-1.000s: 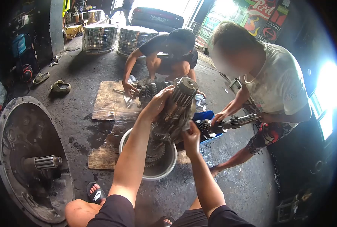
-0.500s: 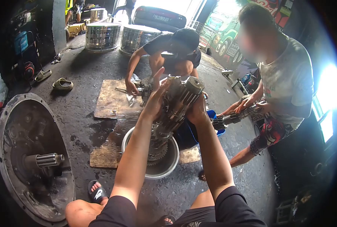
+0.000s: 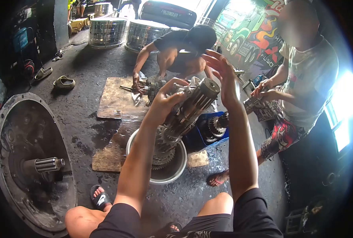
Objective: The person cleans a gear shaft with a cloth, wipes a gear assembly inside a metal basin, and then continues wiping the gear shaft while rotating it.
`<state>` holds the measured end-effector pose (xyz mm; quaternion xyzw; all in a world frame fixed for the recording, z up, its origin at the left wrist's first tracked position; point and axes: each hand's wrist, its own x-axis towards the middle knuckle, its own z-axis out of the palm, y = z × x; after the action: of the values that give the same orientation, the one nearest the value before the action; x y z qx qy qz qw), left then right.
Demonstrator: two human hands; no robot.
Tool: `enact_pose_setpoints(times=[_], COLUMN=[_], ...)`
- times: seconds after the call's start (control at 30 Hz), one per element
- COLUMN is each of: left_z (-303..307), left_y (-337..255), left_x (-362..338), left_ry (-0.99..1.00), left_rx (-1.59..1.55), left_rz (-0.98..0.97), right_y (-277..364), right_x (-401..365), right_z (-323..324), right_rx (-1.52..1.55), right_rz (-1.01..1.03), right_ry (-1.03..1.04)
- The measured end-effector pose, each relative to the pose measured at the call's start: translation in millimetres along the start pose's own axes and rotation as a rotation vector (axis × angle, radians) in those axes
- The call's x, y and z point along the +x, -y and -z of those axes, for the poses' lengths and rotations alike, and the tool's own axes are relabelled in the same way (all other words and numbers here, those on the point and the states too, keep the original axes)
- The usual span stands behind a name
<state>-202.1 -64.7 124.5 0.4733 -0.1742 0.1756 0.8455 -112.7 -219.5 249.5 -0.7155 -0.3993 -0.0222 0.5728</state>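
Observation:
A splined gear shaft (image 3: 196, 105) stands tilted, its gears (image 3: 162, 154) down in a round metal basin (image 3: 183, 168). Near the shaft's top, my left hand (image 3: 170, 97) is closed round a pale metal part (image 3: 180, 89) of this assembly; the fingers partly hide it. My right hand (image 3: 226, 79) is raised just right of the shaft's upper end, fingers stretched out, holding nothing. Behind my right forearm, a blue bin (image 3: 196, 144) contains more toothed gears (image 3: 216, 129).
A large bell housing (image 3: 25, 158) with a splined shaft stands at left. Ahead, a crouching person (image 3: 184, 51) handles another gear assembly (image 3: 154, 89) on cardboard (image 3: 113, 97). A standing person (image 3: 307, 79) at right holds a metal part. Clogs (image 3: 64, 82) and steel drums (image 3: 107, 31) lie beyond.
My right hand has let go of the shaft and risen beside it, opening. The standing person has drawn their shaft back to the right. Gears in the blue bin now show.

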Motion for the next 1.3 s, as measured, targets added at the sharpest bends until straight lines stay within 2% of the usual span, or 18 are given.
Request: enact_pose_setpoints(times=[0.03,0.07,0.13,0.17,0.23,0.27,0.3,0.33,0.4,0.47,0.57,0.67,0.77,0.87,1.0,1.13,1.2,1.3], left_z=[-6,-17,-41,-56,-77,-84,-91,-94,-88,-78,-75,-94,-100,-85,-48,-29,-9,53], left_y=[5,14,16,10,7,7,6,6,22,46,61,24,9,38,77,77,93,93], left_x=[-5,-12,-20,-24,-19,-14,-9,-6,-11,-30,-38,-15,1,-19,-41,-44,-46,-65], left_ry=[0.006,-0.07,-0.147,-0.281,-0.447,-0.448,-0.515,-0.584,-0.591,-0.649,-0.659,-0.634,-0.68,-0.776,-0.767,-0.726,-0.851,-0.72], left_rx=[0.003,0.158,0.311,0.582,0.903,0.902,0.952,1.004,1.033,1.059,0.981,0.967,0.898,1.014,1.01,0.995,0.477,0.472], left_rz=[0.004,-0.146,-0.309,-0.486,-0.738,-0.733,-0.763,-0.798,-0.777,-0.696,-0.621,-0.663,-0.654,-0.567,-0.459,-0.531,-0.172,0.05], right_y=[7,-21,1,4,5,-2,-2,-1,11,16,-11,1,-3,-3,-13,1,-17,24], right_x=[8,22,19,21,22,24,27,30,34,47,39,30,32,37,41,39,43,47], right_z=[0,5,-8,-9,-11,-5,-2,1,4,-6,-13,-14,-9,-16,-13,-20,-23,-28], right_rx=[-0.023,-0.184,-0.033,-0.036,-0.146,-0.145,-0.084,-0.043,0.033,-0.145,0.093,-0.026,0.047,-0.101,-0.164,-0.257,-0.254,-0.661], right_rz=[0.055,0.128,-0.168,-0.163,-0.019,-0.024,0.15,0.096,-0.019,-0.443,-0.223,-0.277,-0.376,-0.129,-0.348,-0.146,-0.042,-0.067], right_ry=[0.151,0.302,0.304,0.308,0.445,0.446,0.609,0.667,0.774,0.708,0.555,0.459,0.553,0.539,0.625,0.565,0.602,0.725])
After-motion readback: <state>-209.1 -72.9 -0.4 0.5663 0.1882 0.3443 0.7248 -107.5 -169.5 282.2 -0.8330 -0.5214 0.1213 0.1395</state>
